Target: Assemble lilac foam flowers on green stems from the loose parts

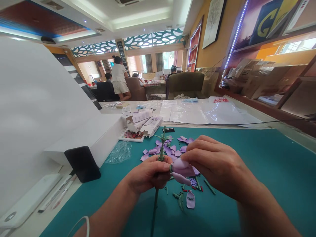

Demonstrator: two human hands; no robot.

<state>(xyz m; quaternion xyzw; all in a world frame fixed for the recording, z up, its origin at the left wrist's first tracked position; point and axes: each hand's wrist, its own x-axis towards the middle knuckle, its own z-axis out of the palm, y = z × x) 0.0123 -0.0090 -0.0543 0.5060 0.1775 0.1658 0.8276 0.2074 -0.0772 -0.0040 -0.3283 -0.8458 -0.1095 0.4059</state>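
Observation:
My left hand (148,174) is closed around the green stem (155,204) of a plastic toy flower, which stands nearly upright. Its thumb and forefinger also pinch the green base of a light purple blossom (182,168) pointing right. The fingers of my right hand (217,161) are pinched together on an upper petal of that blossom; the fingertips are partly hidden. Behind my hands lies a pile of loose purple petals (170,150). Nearer me are a single petal piece (190,200), a green leaf (181,200), a purple wheel-shaped piece (193,182) and small green and red rods.
A teal mat (261,164) covers the table. At left stand a black phone-like slab (82,164) and a white light box (108,135). Crumpled clear plastic (120,152) and opened white boxes (151,125) lie behind. Several people are in the background, one standing (118,77).

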